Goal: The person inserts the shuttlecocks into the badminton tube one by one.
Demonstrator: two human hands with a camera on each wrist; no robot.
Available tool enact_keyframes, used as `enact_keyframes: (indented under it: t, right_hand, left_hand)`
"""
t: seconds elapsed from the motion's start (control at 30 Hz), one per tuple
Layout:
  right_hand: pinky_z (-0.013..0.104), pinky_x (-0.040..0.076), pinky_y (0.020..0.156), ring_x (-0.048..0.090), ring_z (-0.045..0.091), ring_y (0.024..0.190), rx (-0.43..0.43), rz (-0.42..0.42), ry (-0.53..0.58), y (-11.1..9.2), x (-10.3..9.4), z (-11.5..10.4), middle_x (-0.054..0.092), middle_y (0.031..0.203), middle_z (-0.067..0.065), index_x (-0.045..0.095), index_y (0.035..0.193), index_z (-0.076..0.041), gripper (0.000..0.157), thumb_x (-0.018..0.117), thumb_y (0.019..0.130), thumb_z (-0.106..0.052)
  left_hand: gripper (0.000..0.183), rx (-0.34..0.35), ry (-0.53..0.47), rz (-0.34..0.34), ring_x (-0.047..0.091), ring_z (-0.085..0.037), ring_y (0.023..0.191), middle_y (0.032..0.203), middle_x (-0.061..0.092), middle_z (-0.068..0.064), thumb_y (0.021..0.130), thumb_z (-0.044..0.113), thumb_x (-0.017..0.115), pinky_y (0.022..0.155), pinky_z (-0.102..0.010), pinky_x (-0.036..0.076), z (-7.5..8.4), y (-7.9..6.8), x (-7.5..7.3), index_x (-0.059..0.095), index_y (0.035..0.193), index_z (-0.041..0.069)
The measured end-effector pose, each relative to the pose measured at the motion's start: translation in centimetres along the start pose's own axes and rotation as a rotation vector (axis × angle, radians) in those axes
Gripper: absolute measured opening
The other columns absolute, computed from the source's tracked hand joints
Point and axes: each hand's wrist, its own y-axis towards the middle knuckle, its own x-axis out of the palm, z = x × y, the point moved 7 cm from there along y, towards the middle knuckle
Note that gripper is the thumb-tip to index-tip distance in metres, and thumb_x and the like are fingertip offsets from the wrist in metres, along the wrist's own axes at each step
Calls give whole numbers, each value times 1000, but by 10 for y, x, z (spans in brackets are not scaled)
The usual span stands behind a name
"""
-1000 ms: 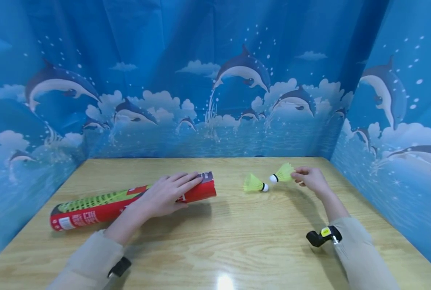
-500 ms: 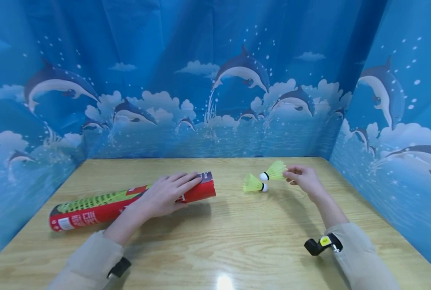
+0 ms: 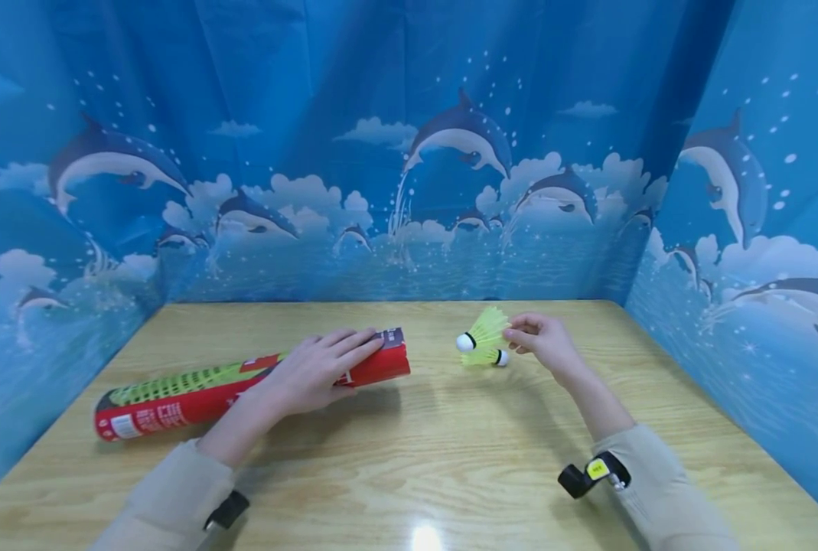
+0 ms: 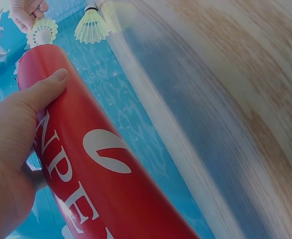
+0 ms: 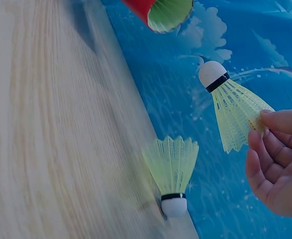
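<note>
A red shuttlecock tube point(image 3: 195, 394) lies slanted on the table, its right end raised a little. My left hand point(image 3: 312, 375) grips it near that end, thumb on the near side in the left wrist view. The tube's open mouth point(image 5: 171, 14) faces right, with yellow-green mesh visible inside. My right hand point(image 3: 545, 344) pinches a yellow shuttlecock point(image 5: 233, 109) by its skirt edge, white cork pointing left toward the tube. A second yellow shuttlecock point(image 5: 172, 172) lies on the table below the held one, cork to the right; in the head view the held one partly hides it.
The wooden table point(image 3: 409, 459) carries these things. A blue curtain point(image 3: 353, 153) printed with dolphins stands behind and along both sides. Black wrist cameras point(image 3: 591, 474) sit on the beige sleeves.
My right hand has moved left with the pinched shuttlecock, from right of the lying one to above it, closer to the tube's mouth. The left hand and tube stay in place.
</note>
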Motion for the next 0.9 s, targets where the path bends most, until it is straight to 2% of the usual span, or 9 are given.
enact_keyframes:
  t: [0.27,0.5,0.67,0.83,0.9]
  right_hand:
    - [35,52,72,61,13,75,36,-49,30,0,24,-6,67,87,6,58,105,7,25,62,89,-12]
    - [35,51,70,61,16,74,25,-78,75,1,44,-10,66,94,21,58,105,8,25,62,88,-10]
    - [37,51,71,61,13,71,11,-103,110,0,59,-16,67,88,17,58,105,10,25,63,87,-8]
    - [30,51,65,61,12,68,-23,-111,131,0,71,-25,67,80,7,58,103,11,24,63,86,-5]
    - [29,51,64,62,12,67,-33,-110,133,-1,75,-28,67,80,6,59,103,10,23,63,86,-5]
  left_hand:
    - [94,-1,1,5,41,-25,124,143,41,-5,64,22,86,90,-51,43,0,0,1,36,144,19]
    - [95,-4,4,4,41,-25,124,142,42,-5,63,22,87,90,-51,44,0,0,0,36,143,19]
    - [96,-8,6,-1,41,-25,124,142,42,-6,63,21,87,90,-51,44,1,0,1,35,144,19]
    - [96,-9,1,-6,40,-25,124,142,41,-6,63,21,87,90,-51,43,1,0,1,35,144,19]
    - [96,-7,0,-6,40,-25,125,142,41,-6,63,21,87,90,-51,43,0,0,1,35,144,19]
